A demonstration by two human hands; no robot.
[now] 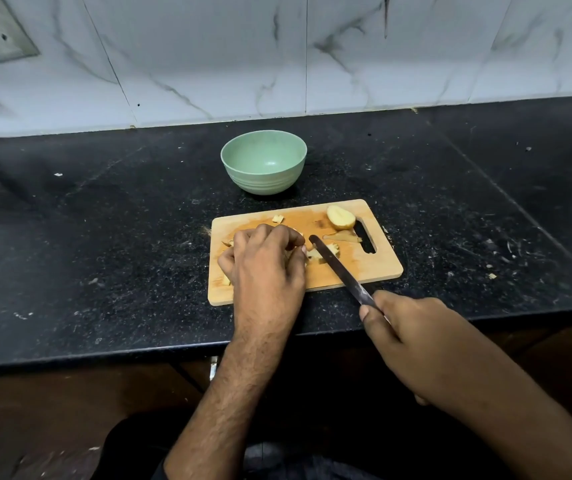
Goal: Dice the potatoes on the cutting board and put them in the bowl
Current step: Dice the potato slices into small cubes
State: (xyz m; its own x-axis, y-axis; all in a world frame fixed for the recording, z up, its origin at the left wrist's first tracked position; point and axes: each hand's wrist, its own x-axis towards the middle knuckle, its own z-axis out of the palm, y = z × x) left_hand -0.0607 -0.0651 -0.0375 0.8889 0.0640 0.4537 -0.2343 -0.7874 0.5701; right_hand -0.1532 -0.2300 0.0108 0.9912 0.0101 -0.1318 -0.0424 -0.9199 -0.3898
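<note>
Right hand (399, 327) is wrapping its fingers round the knife (338, 268), aiming at 11 o'clock; left hand (265, 261) is pinching potato (315, 255) steady.

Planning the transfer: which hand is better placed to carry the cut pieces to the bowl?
Probably the left hand: it already covers the cut pieces, and the empty bowl lies straight beyond it. The right hand grips the knife.

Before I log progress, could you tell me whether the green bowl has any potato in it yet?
Empty. The green bowl stands upright behind the cutting board, and its inside shows only bare green surface.
</note>
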